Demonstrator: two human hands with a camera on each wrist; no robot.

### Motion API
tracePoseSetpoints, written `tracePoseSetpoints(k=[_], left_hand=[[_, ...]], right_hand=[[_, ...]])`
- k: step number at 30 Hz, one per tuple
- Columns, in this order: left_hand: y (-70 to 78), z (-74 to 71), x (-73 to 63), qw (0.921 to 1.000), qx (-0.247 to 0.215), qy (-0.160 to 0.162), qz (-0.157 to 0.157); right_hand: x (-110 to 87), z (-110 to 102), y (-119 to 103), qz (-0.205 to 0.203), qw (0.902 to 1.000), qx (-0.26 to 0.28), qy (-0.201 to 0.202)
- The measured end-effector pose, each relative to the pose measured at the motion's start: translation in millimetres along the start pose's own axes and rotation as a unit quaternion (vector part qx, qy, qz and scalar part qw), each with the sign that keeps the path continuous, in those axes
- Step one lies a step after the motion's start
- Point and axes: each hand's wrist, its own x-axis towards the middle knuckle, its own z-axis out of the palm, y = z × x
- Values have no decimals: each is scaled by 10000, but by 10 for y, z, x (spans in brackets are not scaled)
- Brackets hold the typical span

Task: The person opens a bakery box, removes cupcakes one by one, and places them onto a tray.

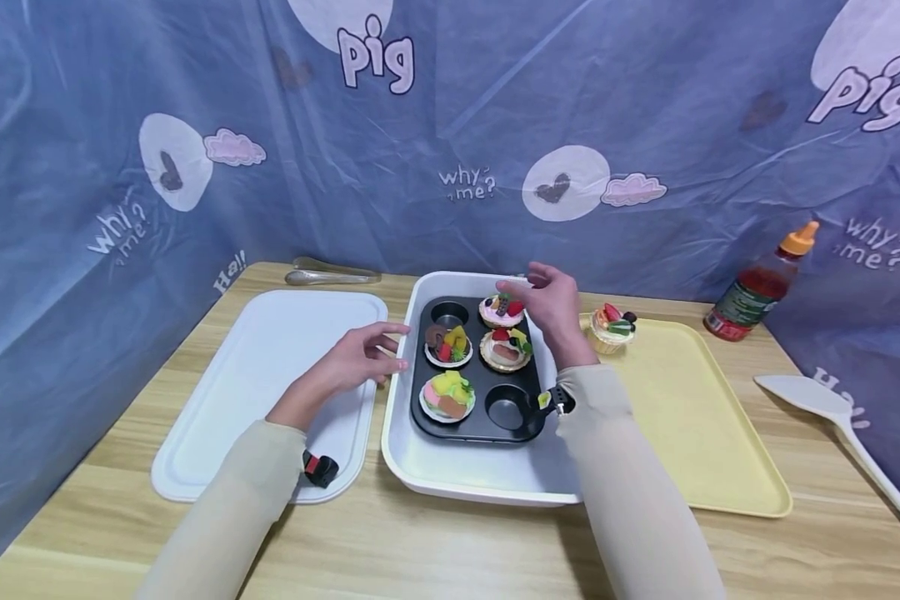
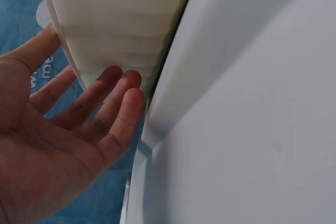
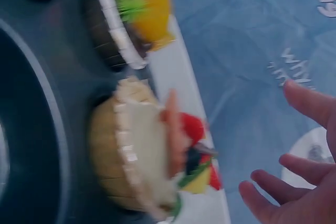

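A black muffin tin [image 1: 461, 431] lies in a white basin [image 1: 480, 477]. Four of its cups hold fruit-topped tartlets: a pink-creamed one [image 1: 501, 312], a cream one [image 1: 506, 350], one with brown and yellow pieces [image 1: 448, 346], and one piled with yellow and pink [image 1: 447, 397]. Over the pink-creamed tartlet my right hand [image 1: 551, 304] hovers, fingers loosely bent and holding nothing; the right wrist view shows it apart from the tartlets. My left hand [image 1: 356, 360] is at the basin's left rim, its fingers [image 2: 113, 124] spread loosely beside the outer wall.
Left of the basin lies a white tray [image 1: 270, 375], with metal tongs [image 1: 332, 274] behind it. On the right a yellow tray [image 1: 690, 417] carries a cupcake [image 1: 611, 330]. Beyond stand a sauce bottle [image 1: 757, 287] and a white spoon [image 1: 843, 417]. A blue printed cloth [image 1: 420, 200] hangs close behind.
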Motion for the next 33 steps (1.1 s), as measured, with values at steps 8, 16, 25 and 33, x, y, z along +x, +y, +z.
tracePoseSetpoints(k=[8,16,25,33], left_hand=[[-13,-2,15,10000,9,-26,-26],[-4,-1,8,10000,24,-16,-90],[15,-8,15,10000,31,-34,-77],[22,-1,2,9999,27,-30,-102]], right_hand=[[51,103,166,1,9993,-266,-261],[74,148,273,200,9993,-160,-271],[113,197,391,-293,9939,-1054,-137],[120,229,437,-383,9928,-1126,-108]])
